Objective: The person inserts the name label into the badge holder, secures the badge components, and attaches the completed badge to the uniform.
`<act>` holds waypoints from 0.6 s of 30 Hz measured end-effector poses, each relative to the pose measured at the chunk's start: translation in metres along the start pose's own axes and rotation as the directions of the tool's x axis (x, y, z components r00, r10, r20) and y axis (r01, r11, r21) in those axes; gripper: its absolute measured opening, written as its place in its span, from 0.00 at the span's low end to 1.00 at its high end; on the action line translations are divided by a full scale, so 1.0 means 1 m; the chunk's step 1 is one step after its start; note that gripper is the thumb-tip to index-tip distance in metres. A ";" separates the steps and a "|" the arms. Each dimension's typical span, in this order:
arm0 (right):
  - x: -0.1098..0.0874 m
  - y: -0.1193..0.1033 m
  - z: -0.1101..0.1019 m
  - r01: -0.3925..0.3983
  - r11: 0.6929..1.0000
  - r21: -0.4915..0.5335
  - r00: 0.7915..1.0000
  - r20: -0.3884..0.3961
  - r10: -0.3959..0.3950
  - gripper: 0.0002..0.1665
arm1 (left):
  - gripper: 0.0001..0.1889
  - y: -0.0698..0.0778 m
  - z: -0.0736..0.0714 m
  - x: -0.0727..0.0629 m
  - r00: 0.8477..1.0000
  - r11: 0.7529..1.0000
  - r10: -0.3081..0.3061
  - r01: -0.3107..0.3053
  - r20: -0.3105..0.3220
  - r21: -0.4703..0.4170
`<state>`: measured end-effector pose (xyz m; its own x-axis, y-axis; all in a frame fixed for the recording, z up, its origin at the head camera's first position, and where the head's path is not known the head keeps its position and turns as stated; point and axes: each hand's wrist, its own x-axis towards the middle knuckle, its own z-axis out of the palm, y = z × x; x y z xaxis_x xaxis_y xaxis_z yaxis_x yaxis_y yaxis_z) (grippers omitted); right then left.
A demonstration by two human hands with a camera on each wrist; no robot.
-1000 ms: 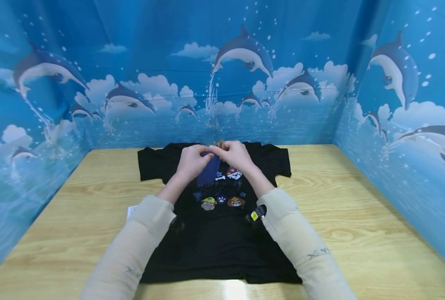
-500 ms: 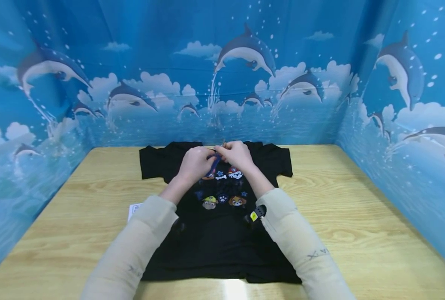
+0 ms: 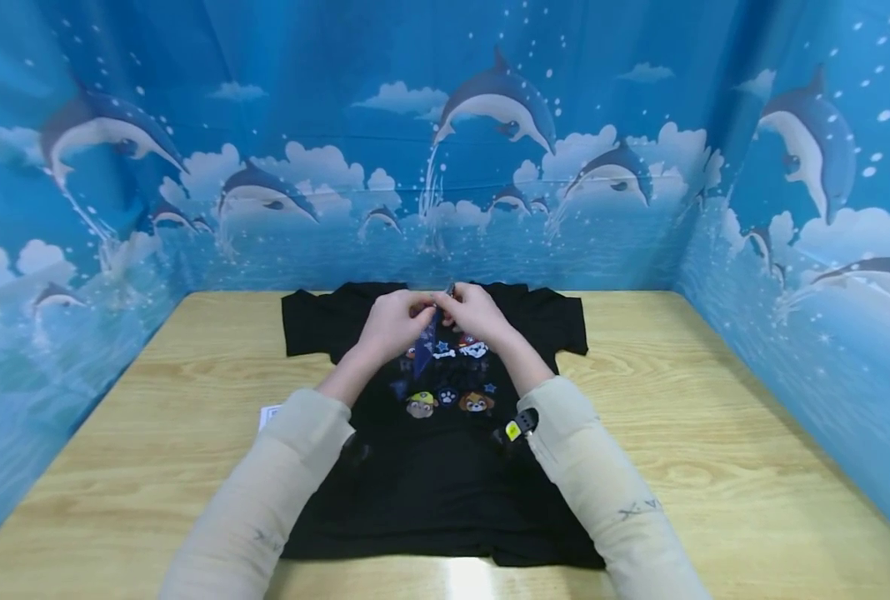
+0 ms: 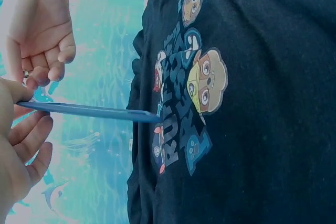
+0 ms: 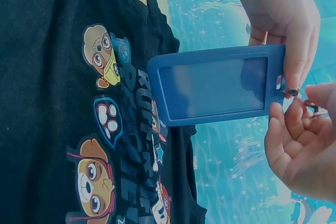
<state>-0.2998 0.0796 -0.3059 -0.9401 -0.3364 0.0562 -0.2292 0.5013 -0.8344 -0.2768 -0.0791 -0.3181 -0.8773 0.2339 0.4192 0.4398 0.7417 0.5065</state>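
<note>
Right wrist view, left hand [image 5: 286, 17] pinching holder [image 5: 215, 87], right hand [image 5: 310, 142] pinching clip [image 5: 313, 107]

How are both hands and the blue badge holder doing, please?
Left hand pinching blue badge holder by its slotted end; right hand pinching metal clasp there; holder over black T-shirt; no obstruction visible.

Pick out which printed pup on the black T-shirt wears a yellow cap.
Head view: the lower-left pup, below the blue card holder. The dalmatian wears a red cap; the lower-right pup shows no yellow cap.
</note>
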 end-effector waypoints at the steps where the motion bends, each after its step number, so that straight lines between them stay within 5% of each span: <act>1: 0.000 0.000 0.000 0.008 1.000 0.002 1.000 0.013 -0.008 0.18 | 0.14 0.000 -0.001 0.000 1.000 1.000 -0.007 0.007 0.004 -0.002; 12: -0.001 -0.002 -0.004 0.019 0.996 0.088 0.993 0.114 -0.028 0.16 | 0.11 0.004 -0.006 0.003 0.999 0.999 -0.037 0.037 0.021 -0.037; 18: -0.001 -0.002 -0.005 -0.005 0.988 0.152 0.998 0.068 -0.005 0.14 | 0.09 0.005 -0.006 0.003 0.999 0.998 -0.041 0.042 0.017 -0.043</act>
<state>-0.2998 0.0832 -0.3011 -0.9196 -0.3922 0.0229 -0.1832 0.3765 -0.9081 -0.2759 -0.0786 -0.3093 -0.8978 0.2139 0.3851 0.4106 0.7229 0.5558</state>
